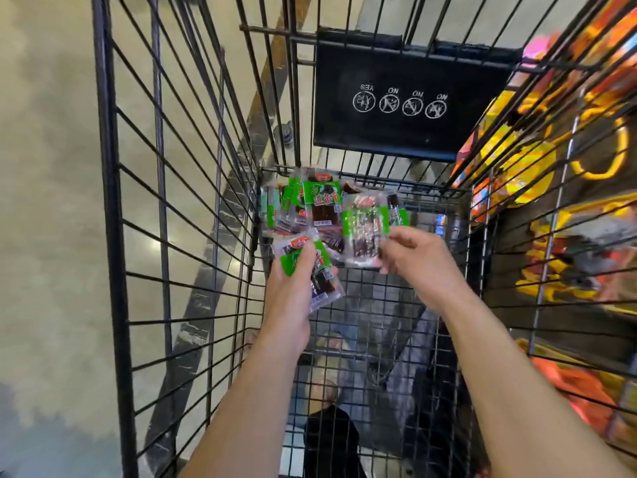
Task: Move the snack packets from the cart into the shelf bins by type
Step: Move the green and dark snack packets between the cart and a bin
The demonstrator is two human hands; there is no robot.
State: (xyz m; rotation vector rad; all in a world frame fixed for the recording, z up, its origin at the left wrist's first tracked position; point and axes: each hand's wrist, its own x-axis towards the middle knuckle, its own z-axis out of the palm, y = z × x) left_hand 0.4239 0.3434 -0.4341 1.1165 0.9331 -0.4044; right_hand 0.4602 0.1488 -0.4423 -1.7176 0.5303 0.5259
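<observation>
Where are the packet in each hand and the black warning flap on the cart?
Left-hand packet point(322, 289), head view, on its dark lower half.
Right-hand packet point(364, 234), head view, on its middle, above the fingertips.
Black flap point(406, 132), head view, on the plain area below the printed symbols.

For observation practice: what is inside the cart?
The cart holds snack packets piled at its far end; left hand and right hand each grip some. Any beneath the pile are hidden.

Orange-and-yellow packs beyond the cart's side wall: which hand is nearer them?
Right. The right hand, holding a green packet, is on the side of the packs. The left hand, gripping a second packet, is farther off across the cart.
</observation>
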